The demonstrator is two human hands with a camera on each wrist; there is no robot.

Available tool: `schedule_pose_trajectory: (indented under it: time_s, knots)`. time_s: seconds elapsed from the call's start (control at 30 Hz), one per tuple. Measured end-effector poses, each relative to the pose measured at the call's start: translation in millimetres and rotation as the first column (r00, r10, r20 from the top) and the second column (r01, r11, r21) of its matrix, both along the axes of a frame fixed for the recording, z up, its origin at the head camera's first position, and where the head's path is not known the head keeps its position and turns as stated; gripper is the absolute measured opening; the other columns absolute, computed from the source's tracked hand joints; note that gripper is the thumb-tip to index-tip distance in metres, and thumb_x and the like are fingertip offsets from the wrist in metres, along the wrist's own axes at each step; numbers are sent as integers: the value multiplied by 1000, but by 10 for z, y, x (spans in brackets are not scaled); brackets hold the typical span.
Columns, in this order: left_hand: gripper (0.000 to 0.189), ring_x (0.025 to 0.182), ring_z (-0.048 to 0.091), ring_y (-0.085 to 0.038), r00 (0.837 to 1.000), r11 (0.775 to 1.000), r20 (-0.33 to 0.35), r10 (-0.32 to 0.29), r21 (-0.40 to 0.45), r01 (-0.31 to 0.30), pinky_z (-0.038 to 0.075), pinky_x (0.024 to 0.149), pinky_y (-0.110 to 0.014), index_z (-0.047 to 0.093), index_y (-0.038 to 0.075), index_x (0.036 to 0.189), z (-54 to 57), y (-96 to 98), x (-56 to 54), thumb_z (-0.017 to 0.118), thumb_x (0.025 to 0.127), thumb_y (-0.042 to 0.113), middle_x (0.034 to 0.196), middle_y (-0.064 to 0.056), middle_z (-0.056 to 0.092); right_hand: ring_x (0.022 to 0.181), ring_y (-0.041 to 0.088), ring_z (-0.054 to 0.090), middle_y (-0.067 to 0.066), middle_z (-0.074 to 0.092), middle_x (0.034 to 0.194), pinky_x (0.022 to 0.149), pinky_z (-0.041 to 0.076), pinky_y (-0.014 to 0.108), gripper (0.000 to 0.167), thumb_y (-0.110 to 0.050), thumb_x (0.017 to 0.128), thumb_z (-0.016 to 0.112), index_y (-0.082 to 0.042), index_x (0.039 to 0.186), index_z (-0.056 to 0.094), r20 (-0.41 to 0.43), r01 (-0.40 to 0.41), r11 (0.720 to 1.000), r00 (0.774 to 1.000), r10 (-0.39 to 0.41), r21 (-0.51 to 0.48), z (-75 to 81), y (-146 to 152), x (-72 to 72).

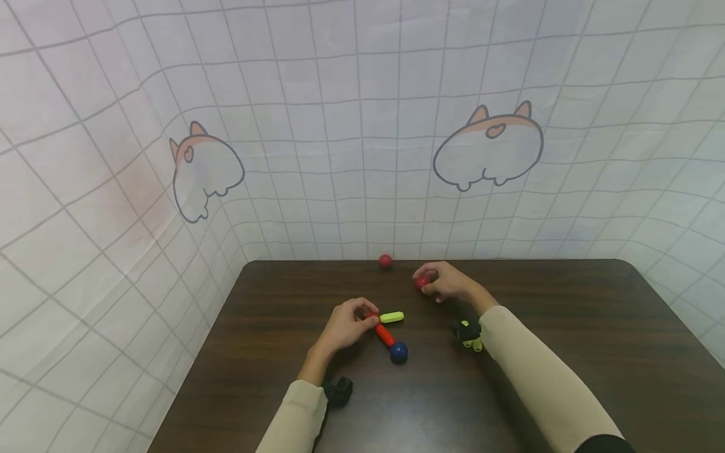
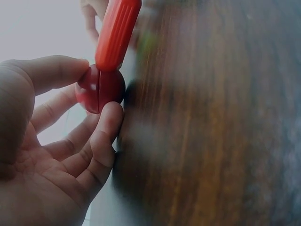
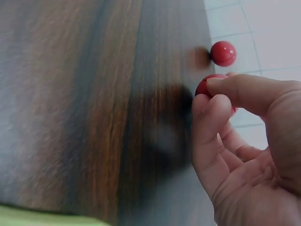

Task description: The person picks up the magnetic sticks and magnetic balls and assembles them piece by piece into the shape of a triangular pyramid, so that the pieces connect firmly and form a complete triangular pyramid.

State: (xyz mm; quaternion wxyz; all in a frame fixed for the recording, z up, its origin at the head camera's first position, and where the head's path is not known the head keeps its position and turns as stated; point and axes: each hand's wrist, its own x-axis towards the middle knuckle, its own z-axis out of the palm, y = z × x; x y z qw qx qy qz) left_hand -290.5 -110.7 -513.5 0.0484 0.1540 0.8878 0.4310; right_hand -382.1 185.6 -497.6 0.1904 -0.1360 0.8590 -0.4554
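My left hand pinches a glossy red ball between thumb and fingertips, low over the dark wooden table. One end of a red ribbed rod meets that ball. In the head view the red rod runs toward me to a dark blue ball, and a yellow-green rod points right from beside the fingertips. Farther back, my right hand holds another red ball by thumb and fingertips, partly covered by them. A third red ball rests at the table's far edge.
Yellow-green rods lie below the right wrist, beside its black camera. The left wrist carries a black camera too. A white grid-patterned cloth hangs behind the table and along its sides.
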Motion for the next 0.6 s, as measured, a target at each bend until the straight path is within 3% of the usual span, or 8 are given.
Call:
schedule_pose_trajectory:
  time_s: [0.27, 0.47, 0.6]
  knots:
    - [15, 67, 59, -13, 1000, 1000, 8, -9, 11, 9, 49, 63, -31, 72, 16, 109, -6, -9, 3, 73, 95, 22, 102, -4, 71, 71, 21, 58, 23, 54, 133, 56, 53, 29, 38, -5, 93, 69, -7, 131, 64, -19, -14, 999, 1000, 13, -53, 74, 54, 181]
    - [15, 66, 60, -11, 1000, 1000, 11, -17, 11, 17, 49, 61, -29, 71, 16, 109, -19, -17, -8, 73, 95, 21, 102, -4, 71, 62, 18, 55, 20, 54, 128, 53, 52, 28, 40, -6, 92, 71, -7, 132, 64, -23, -39, 997, 999, 37, -61, 92, 38, 321]
    - [14, 65, 60, -12, 1000, 1000, 17, -16, 16, 16, 48, 59, -29, 71, 16, 108, -11, -11, -8, 73, 95, 20, 102, -5, 71, 66, 20, 57, 20, 55, 126, 54, 53, 29, 39, -8, 93, 72, -7, 131, 64, -30, -69, 996, 997, 68, -52, 102, 17, 395]
